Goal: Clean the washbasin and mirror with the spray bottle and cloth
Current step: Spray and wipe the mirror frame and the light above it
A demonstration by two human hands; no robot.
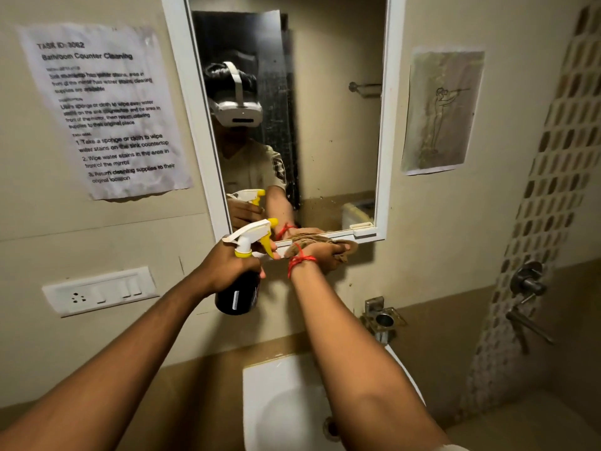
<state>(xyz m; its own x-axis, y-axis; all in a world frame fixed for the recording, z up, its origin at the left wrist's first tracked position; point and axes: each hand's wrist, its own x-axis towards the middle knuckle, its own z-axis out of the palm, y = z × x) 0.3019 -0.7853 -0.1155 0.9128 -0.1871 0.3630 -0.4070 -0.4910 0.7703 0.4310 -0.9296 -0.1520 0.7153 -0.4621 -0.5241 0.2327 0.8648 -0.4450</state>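
Note:
My left hand grips a black spray bottle with a white and yellow trigger head, held upright just below the mirror's lower left corner. My right hand, with a red thread at the wrist, presses a brown cloth against the bottom edge of the white-framed mirror. The mirror reflects both hands and the bottle. The white washbasin sits below, partly hidden by my right forearm.
A printed task sheet is taped left of the mirror, a drawing to its right. A switch plate is on the left wall. A metal holder and tap handles stand at the right.

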